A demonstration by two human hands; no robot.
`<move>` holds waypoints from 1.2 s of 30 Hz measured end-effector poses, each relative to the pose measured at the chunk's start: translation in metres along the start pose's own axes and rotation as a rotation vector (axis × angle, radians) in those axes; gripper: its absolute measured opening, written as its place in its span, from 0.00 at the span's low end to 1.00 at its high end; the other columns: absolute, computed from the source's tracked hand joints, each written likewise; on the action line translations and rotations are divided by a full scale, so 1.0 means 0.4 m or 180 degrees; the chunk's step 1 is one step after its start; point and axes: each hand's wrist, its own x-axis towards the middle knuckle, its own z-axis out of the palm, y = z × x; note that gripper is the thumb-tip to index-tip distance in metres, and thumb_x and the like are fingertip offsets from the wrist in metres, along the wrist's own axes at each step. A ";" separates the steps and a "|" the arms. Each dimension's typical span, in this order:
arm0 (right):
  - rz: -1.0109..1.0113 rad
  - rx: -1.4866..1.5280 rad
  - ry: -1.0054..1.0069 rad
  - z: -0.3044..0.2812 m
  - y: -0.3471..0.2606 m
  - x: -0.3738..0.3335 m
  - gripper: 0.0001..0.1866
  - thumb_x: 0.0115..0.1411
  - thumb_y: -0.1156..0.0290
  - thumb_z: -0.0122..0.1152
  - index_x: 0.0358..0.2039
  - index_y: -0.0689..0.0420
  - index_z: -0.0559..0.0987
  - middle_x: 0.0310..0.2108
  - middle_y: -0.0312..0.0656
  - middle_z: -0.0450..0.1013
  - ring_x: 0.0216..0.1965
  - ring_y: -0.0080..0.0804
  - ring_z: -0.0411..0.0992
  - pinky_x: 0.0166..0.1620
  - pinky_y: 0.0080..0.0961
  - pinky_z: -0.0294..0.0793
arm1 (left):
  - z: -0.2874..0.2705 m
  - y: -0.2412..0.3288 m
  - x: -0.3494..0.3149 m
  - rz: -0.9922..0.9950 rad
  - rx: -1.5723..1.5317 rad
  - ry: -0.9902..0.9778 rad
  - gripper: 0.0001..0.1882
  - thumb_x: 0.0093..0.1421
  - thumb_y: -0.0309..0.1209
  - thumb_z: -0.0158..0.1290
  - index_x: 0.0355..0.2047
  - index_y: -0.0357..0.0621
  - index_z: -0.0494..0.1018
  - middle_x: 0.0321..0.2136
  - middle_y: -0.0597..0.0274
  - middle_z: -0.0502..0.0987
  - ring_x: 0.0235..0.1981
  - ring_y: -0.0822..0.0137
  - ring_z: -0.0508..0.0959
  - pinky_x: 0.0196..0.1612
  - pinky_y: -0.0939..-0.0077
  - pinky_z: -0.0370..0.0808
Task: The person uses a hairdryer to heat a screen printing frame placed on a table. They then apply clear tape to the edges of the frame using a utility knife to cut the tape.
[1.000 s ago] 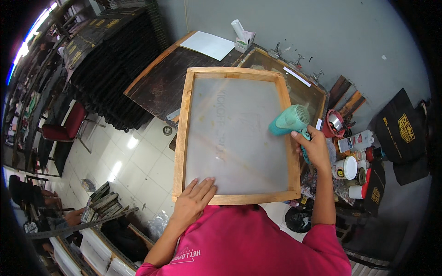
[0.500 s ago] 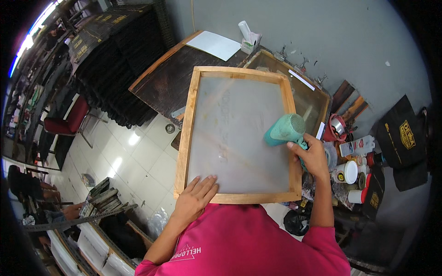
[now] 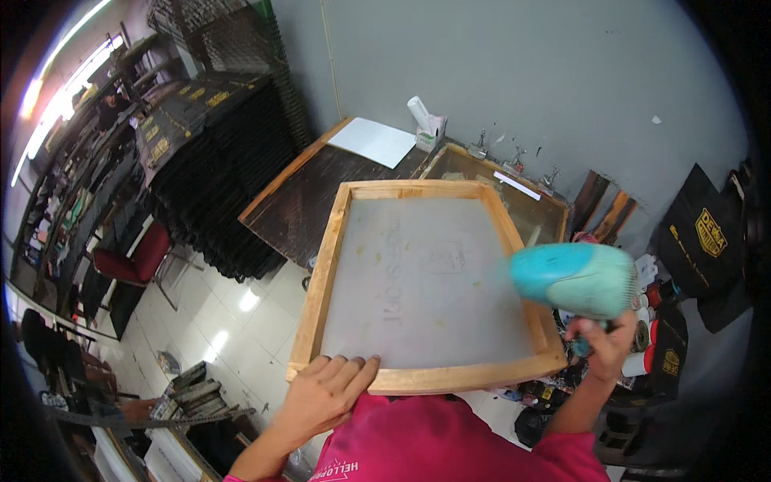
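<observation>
A wooden-framed printing screen (image 3: 426, 381) with pale grey mesh stands tilted in front of my body; faint lettering marks show on the mesh. My left hand (image 3: 329, 394) grips the near left corner of the frame, fingers over its lower bar, thumb side hidden. In my right hand (image 3: 604, 344) is a teal hair dryer (image 3: 574, 277), held by its handle beyond the frame's right bar. Its nozzle end points left toward the mesh, apart from it and blurred by motion. The dryer hides part of the right bar.
Behind the screen, a dark table (image 3: 297, 189) carries a white sheet (image 3: 372, 142) and a tissue box (image 3: 430, 132). A glass-topped wooden frame (image 3: 514, 185) lies beside it. Tubs and bottles (image 3: 642, 345) crowd the right. A dark stack (image 3: 221, 177) and a red chair (image 3: 140, 261) are at left.
The hair dryer has swung right and nearer, turning so its nozzle faces left. The screen's near edge sits lower in view, its tilt changed. My left hand still holds the corner.
</observation>
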 end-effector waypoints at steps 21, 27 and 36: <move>-0.0183 0.0942 0.1503 0.166 0.069 0.049 0.14 0.62 0.74 0.69 0.45 0.66 0.77 0.23 0.40 0.73 0.21 0.29 0.73 0.25 0.30 0.78 | -0.742 -0.191 0.590 -0.0765 0.0300 0.0416 0.34 0.54 0.43 0.62 0.58 0.36 0.77 0.49 0.45 0.82 0.48 0.53 0.82 0.55 0.68 0.77; 0.0314 0.0984 0.1047 0.262 0.112 0.068 0.15 0.58 0.74 0.72 0.43 0.68 0.79 0.23 0.41 0.75 0.19 0.29 0.73 0.24 0.27 0.76 | -0.743 -0.431 0.640 -0.0982 0.0029 0.0117 0.33 0.57 0.44 0.60 0.58 0.33 0.76 0.47 0.46 0.83 0.45 0.59 0.82 0.54 0.69 0.76; 0.0893 0.0937 0.0494 0.376 0.143 0.130 0.14 0.57 0.75 0.74 0.42 0.67 0.82 0.29 0.39 0.79 0.21 0.22 0.74 0.25 0.22 0.73 | -0.546 -0.824 0.513 -0.1737 -0.1496 -0.0064 0.18 0.64 0.40 0.58 0.45 0.38 0.83 0.34 0.64 0.82 0.34 0.71 0.78 0.40 0.73 0.76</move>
